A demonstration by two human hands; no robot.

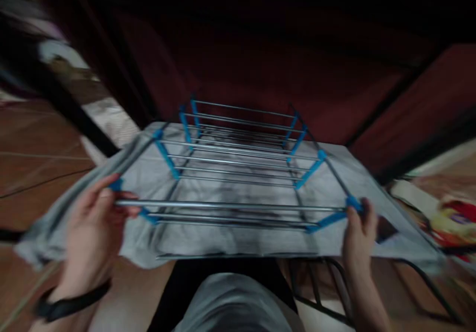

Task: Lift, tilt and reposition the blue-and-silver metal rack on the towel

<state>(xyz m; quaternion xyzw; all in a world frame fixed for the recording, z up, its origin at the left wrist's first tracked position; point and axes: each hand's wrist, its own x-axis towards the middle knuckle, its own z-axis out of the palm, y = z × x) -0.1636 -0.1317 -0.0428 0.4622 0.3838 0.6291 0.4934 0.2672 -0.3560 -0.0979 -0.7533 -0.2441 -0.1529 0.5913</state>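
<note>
A shoe rack (230, 206) of thin metal tubes joined by blue plastic connectors stands in front of me, its tiers receding toward the dark red wall. At its nearest left corner my left hand (92, 223) is closed around a blue connector (116, 185) and the tube's end. My right hand (359, 237) grips the matching right connector (353, 204), thumb and fingers on either side. Below the rack spreads a pale grey cloth (139, 245). A thin tube (238, 256) runs along the cloth's front edge. Motion blurs both hands slightly.
Behind the rack is a dark red panel (238, 69) with dark posts. A metal-framed chair or stool (316, 292) shows below right. Colourful packaging (453, 223) lies at the far right, and a dark flat object (386, 230) is beside my right hand. Tiled floor (40, 173) shows left.
</note>
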